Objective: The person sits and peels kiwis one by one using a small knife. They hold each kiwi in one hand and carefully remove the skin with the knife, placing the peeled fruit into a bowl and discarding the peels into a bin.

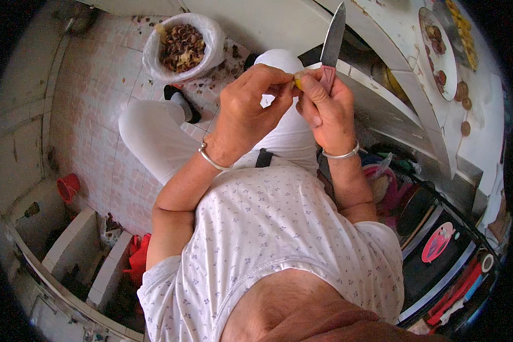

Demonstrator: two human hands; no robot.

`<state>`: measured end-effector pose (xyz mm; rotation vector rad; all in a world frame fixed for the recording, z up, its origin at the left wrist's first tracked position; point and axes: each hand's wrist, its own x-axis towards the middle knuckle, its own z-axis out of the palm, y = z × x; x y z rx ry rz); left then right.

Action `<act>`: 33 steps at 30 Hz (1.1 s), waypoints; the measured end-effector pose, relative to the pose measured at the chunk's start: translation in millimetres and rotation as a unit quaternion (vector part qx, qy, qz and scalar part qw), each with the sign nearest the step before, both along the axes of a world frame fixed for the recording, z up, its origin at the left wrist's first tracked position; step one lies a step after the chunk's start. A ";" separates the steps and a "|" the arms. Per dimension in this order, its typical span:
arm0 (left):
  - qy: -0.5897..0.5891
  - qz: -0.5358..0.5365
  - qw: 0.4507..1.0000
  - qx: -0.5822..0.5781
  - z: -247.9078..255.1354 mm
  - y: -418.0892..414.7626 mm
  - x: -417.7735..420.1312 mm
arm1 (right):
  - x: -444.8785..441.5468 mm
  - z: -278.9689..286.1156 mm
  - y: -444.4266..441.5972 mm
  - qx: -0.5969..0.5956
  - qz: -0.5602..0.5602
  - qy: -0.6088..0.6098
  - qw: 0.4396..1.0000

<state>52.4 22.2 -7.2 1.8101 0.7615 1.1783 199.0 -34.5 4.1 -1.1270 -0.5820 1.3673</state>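
Note:
A knife (334, 42) with a pink handle is in my right hand (331, 100), its blade pointing up and away from me. The thumb of that hand also presses on a small yellow piece of food (298, 82), possibly a peeled nut. My left hand (256, 102) meets it from the left, thumb and fingertips pinched at the piece's edge. Both hands are above my lap. On the counter to the right, a white plate (449, 87) holds brown, round items like chestnuts (436, 40); a few more (466, 128) lie beside it.
A bin with a clear plastic liner (216, 53) stands on the tiled floor, holding brown shells or peelings (181, 49); scraps lie around it. Yellow pieces (464, 34) fill a tray at the far right. A red bucket (68, 187) and low tiled partitions (70, 241) are at the left.

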 end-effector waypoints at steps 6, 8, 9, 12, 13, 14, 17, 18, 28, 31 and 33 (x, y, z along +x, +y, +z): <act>0.052 0.004 0.999 0.005 9.1 -3.4 -8.8 | -7.1 4.3 -3.1 -0.011 0.015 -0.062 0.998; 0.068 -0.011 0.998 0.017 9.5 -1.2 -12.2 | -6.2 0.8 -5.3 -0.005 0.029 -0.063 0.998; 0.088 -0.020 0.996 0.029 9.2 0.8 -14.5 | -6.5 1.4 -6.1 -0.014 0.033 -0.072 0.997; 0.105 -0.055 0.993 -0.010 9.9 3.7 -18.8 | -4.5 3.2 -7.6 -0.029 0.052 -0.095 0.994; 0.104 -0.068 0.992 -0.035 9.9 4.1 -19.9 | -0.9 1.3 -6.6 -0.027 0.062 -0.100 0.993; 0.086 -0.083 0.989 -0.092 7.5 4.1 -21.1 | 0.8 -0.2 -5.7 -0.025 0.072 -0.104 0.992; 0.026 -0.112 0.960 -0.255 1.5 6.6 -22.1 | 1.0 0.1 -4.1 -0.027 0.088 0.008 0.996; 0.003 -0.108 0.945 -0.308 2.8 8.7 -22.4 | 1.6 1.6 -2.9 -0.036 0.093 0.054 0.994; 0.000 -0.017 0.976 -0.217 -16.5 9.9 -33.6 | -2.4 -13.5 0.1 -0.034 0.076 0.254 0.964; 0.017 -0.033 0.980 -0.198 -4.9 5.2 -36.8 | -5.8 -13.4 2.2 -0.024 0.075 0.208 0.975; 0.004 -0.026 0.990 -0.137 -2.3 2.8 -33.0 | -8.4 -13.4 2.4 -0.013 0.074 0.159 0.984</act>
